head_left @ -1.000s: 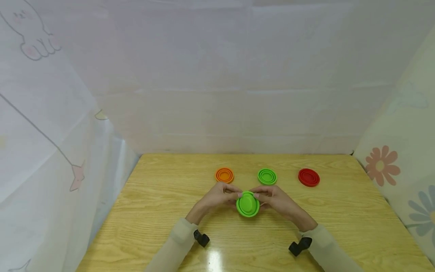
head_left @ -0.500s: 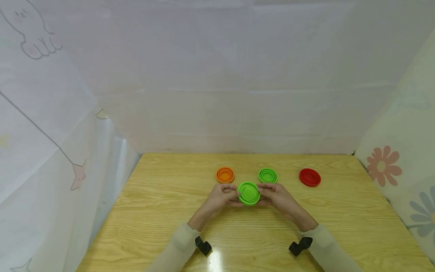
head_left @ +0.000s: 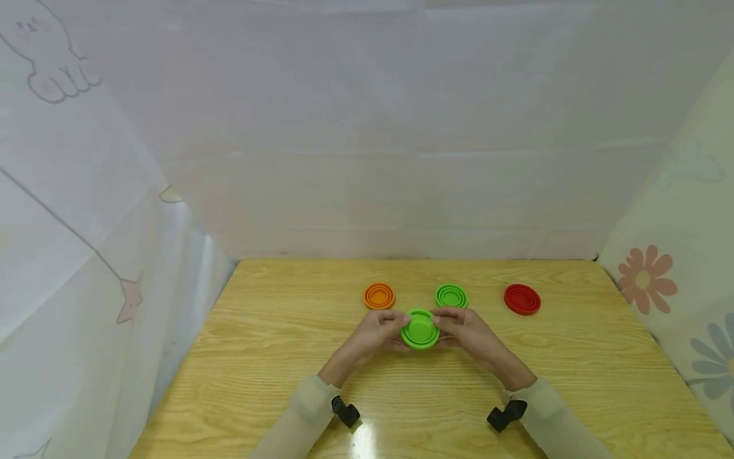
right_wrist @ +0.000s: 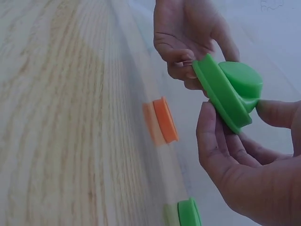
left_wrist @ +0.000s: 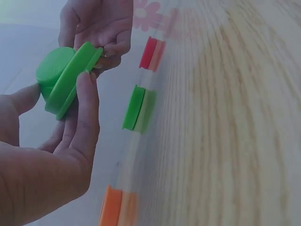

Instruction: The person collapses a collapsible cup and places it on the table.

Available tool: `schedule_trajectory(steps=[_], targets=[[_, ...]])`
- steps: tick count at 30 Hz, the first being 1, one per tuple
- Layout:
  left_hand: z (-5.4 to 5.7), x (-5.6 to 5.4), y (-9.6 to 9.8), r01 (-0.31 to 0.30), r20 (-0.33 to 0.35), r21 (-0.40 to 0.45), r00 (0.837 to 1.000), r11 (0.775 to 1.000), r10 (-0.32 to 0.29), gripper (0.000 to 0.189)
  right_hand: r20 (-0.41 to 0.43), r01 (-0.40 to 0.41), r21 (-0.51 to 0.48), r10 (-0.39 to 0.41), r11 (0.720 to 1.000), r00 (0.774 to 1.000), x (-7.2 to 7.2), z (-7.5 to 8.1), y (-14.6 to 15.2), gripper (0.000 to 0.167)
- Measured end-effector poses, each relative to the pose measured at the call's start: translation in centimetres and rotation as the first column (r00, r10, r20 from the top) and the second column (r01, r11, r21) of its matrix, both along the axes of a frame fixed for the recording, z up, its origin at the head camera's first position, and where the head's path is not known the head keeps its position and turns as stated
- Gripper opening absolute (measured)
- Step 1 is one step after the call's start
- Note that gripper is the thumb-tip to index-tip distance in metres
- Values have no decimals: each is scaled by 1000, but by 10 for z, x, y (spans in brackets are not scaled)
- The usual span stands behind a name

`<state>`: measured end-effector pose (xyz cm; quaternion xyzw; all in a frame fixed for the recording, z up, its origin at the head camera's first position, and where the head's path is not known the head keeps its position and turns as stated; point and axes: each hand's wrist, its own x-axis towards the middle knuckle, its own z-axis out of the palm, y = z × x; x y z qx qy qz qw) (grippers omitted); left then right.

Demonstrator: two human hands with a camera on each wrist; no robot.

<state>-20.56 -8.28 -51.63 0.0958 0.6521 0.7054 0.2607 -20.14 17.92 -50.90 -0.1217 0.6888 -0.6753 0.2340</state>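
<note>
A green collapsible silicone cup (head_left: 420, 331) is held above the table between both hands. My left hand (head_left: 371, 336) pinches its left side, thumb on the near face and fingers behind the rim. The right hand (head_left: 471, 336) grips the opposite side the same way. In both wrist views, the round middle of the green cup (left_wrist: 55, 68) bulges out past its wide rim on the thumb side. The thumbs press at this raised part, and the fingertips (right_wrist: 207, 115) support the rim. The far face of the cup is mostly hidden in the head view.
Behind the hands, an orange collapsed cup (head_left: 379, 296), a second green collapsed cup (head_left: 451, 297) and a red collapsed cup (head_left: 522, 299) lie in a row on the wooden table (head_left: 287, 319). Pale patterned sheets (head_left: 401, 159) hang around the table's back and sides.
Both hands have carried the green cup slightly away from the body and changed its tilt. Its middle looked oblong and uneven a second ago and looks rounder now. The row of cups stays put.
</note>
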Motion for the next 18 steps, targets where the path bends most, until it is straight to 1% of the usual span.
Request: schedule_trajectory(steps=[2, 6, 12, 14, 18], targets=[[1, 0, 1, 4, 5, -9, 1000, 1000, -4, 42, -11, 5, 17, -5, 1000, 1000, 2, 2, -1, 53], [-1, 0, 1, 24, 11, 8, 1000, 1000, -24, 41, -18, 17, 33, -17, 999, 1000, 4, 4, -2, 54], [-3, 0, -1, 57, -3, 23, 998, 998, -57, 41, -45, -1, 36, 2, 999, 999, 3, 1, -4, 53], [-4, 0, -1, 55, -14, 19, 998, 998, -55, 37, -63, -13, 39, 16, 999, 998, 3, 1, -5, 53], [-3, 1, 1, 24, -43, -17, 999, 1000, -25, 31, -91, -23, 45, 28, 999, 995, 3, -1, -7, 48]])
